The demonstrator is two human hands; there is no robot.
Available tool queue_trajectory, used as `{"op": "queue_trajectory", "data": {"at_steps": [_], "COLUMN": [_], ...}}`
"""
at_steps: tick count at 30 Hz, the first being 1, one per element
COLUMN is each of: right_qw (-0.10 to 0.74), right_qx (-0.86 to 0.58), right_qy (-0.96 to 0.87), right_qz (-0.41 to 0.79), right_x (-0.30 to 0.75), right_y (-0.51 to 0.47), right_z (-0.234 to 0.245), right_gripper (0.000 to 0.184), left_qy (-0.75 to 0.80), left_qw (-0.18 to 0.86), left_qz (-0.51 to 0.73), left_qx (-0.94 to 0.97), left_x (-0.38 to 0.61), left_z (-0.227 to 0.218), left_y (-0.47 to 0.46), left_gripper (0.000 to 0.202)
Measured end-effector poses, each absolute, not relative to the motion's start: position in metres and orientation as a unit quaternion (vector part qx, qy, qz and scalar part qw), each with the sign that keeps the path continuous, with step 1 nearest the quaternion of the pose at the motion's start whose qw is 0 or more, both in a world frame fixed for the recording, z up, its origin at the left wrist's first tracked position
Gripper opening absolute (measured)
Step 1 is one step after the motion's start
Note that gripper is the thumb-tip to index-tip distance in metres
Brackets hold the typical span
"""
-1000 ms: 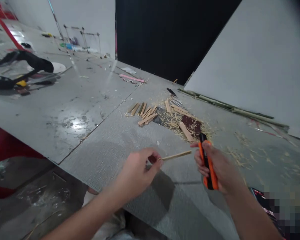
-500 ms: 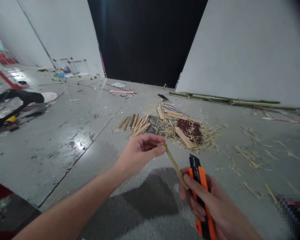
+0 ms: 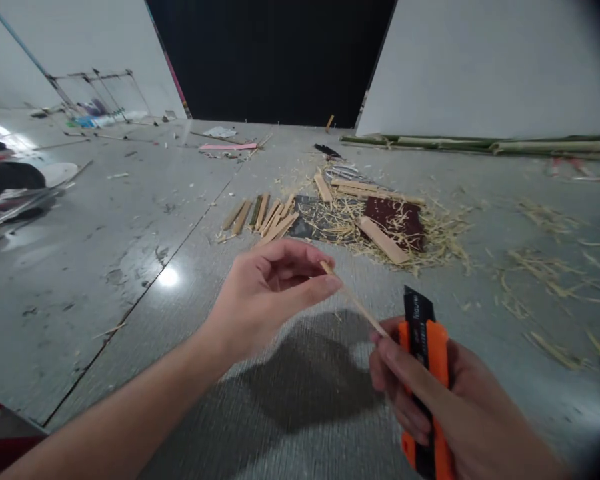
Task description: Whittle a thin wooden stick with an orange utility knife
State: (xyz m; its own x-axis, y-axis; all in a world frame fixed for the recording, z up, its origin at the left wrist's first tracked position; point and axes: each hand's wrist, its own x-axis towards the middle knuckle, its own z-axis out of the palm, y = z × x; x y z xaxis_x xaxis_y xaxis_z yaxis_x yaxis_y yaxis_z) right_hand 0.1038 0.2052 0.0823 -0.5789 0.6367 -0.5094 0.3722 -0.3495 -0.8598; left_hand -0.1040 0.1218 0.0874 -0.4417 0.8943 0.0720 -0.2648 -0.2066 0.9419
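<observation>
Between my hands is a thin bamboo strip [image 3: 363, 311], slanting down to the right above the floor. The thumb and fingers of my left hand [image 3: 275, 293] pinch its upper end. In my right hand [image 3: 430, 400] sits an orange and black utility knife [image 3: 437, 363], its dark blade pointing up and away. My right thumb and fingertips also grip the strip's lower end. Beyond my hands lie several split bamboo pieces [image 3: 265, 215], and a wider flat piece [image 3: 384, 241] rests among the shavings.
Curly bamboo shavings [image 3: 445, 237] cover a dark red board [image 3: 393, 217] and the floor around it. Long green bamboo poles [image 3: 445, 143] lie along the white wall. A pink strip [image 3: 229, 147] is farther back, and a thin rod frame [image 3: 100, 93] stands at left.
The strip has been rolled so that a paler, narrower side faces me. My view has tipped down and shifted a little right. Both hands keep their hold.
</observation>
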Motion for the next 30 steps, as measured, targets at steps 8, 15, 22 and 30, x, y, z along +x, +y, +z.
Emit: {"op": "queue_trajectory", "data": {"at_steps": [8,15,22,30], "right_qw": [0.037,0.045,0.057,0.052], "right_qx": [-0.426,-0.429,-0.412,-0.415], "right_qy": [-0.557,-0.561,-0.551,-0.524], "right_qz": [0.712,0.706,0.724,0.742], "right_x": [0.109,0.106,0.107,0.109], "right_y": [0.204,0.205,0.205,0.204], "right_z": [0.069,0.067,0.068,0.072], "right_gripper": [0.064,0.065,0.060,0.059], "left_qy": [0.459,0.469,0.484,0.501], "left_qw": [0.435,0.429,0.405,0.399], "left_qz": [0.706,0.703,0.698,0.689], "left_qx": [0.319,0.320,0.339,0.340], "left_x": [-0.104,-0.104,-0.104,-0.104], "left_z": [0.086,0.084,0.084,0.085], "left_y": [0.123,0.123,0.120,0.122], "left_gripper": [0.016,0.019,0.022,0.022]}}
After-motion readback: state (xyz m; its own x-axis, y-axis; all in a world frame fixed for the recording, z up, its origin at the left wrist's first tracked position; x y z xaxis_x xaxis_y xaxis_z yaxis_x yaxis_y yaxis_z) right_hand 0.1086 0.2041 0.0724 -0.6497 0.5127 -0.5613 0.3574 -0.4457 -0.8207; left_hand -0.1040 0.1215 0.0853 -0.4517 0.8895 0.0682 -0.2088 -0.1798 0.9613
